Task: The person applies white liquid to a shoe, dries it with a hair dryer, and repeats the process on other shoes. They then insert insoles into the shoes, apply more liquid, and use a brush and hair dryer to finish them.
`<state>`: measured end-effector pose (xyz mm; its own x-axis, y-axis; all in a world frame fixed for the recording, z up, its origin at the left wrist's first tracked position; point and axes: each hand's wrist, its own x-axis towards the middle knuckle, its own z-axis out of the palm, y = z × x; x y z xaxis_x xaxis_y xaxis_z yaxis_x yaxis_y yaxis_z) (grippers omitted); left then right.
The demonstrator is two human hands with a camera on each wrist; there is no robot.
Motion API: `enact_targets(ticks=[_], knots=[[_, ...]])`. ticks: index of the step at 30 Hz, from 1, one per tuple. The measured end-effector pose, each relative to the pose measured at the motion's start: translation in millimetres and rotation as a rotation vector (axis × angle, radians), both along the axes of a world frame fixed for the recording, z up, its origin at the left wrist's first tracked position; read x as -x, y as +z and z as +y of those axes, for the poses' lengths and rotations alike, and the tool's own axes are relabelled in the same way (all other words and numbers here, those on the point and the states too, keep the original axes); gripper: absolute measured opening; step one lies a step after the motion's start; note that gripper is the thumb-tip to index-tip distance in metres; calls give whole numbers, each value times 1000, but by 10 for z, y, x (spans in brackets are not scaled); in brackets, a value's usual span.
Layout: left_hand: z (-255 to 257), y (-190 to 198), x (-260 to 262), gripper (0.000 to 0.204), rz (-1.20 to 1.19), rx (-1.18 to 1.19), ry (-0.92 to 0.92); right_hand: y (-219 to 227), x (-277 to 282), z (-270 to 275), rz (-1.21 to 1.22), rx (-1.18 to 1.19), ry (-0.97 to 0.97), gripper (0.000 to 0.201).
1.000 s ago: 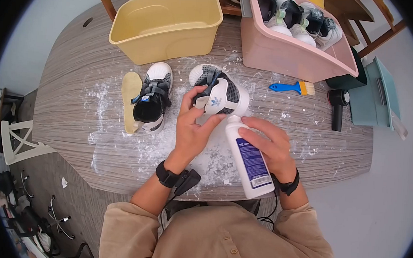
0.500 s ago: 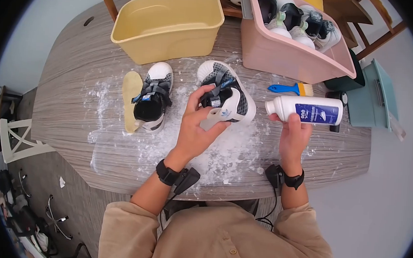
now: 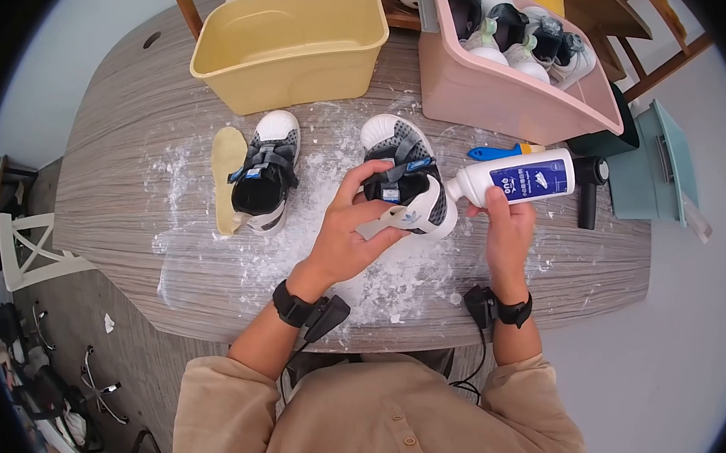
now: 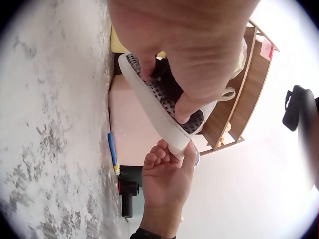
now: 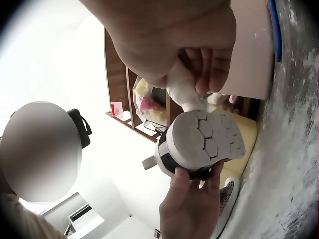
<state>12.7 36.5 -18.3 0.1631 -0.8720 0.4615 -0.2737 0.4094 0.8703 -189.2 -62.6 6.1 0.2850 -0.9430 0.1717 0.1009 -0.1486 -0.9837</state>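
Observation:
My left hand (image 3: 347, 234) grips a white and dark grey strap sneaker (image 3: 380, 132) by its heel side, raised above the table in the left wrist view. In my right hand (image 3: 509, 241) I hold a white bottle (image 3: 525, 177) with a purple-blue label, tilted so its neck points left and down toward the sneaker. The bottle's neck is right at the sneaker's side near the heel. From the right wrist, the sneaker's pale sole (image 5: 207, 139) with hexagon grooves faces the camera, and the bottle (image 5: 182, 87) meets its edge.
Another sneaker (image 3: 278, 128) and a beige insole (image 3: 226, 179) lie left. A blue-handled brush (image 3: 494, 153) and a black handheld device (image 3: 588, 204) lie right. Behind stand a yellow bin (image 3: 294, 70) and a pink bin (image 3: 506, 102) holding several shoes. White residue (image 3: 376, 286) marks the table (image 3: 127, 235).
The bottle has gone from beside the heel, base toward me, out to the right and level, then back left against the sneaker. The sneaker has turned slightly in my left hand.

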Motion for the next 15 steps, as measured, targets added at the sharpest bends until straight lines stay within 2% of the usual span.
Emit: enact_targets(ticks=[6,9,15], knots=[[-23,-68,12,26,5,19,8,-35,15,-13,-42,15,4,23],[8,-25,2,30,39,-60,-32,-37,26,15,-52,63,-14,22],[-27,-58,4,26,31,-5,43,-2,11,85,-52,105,-40,19]])
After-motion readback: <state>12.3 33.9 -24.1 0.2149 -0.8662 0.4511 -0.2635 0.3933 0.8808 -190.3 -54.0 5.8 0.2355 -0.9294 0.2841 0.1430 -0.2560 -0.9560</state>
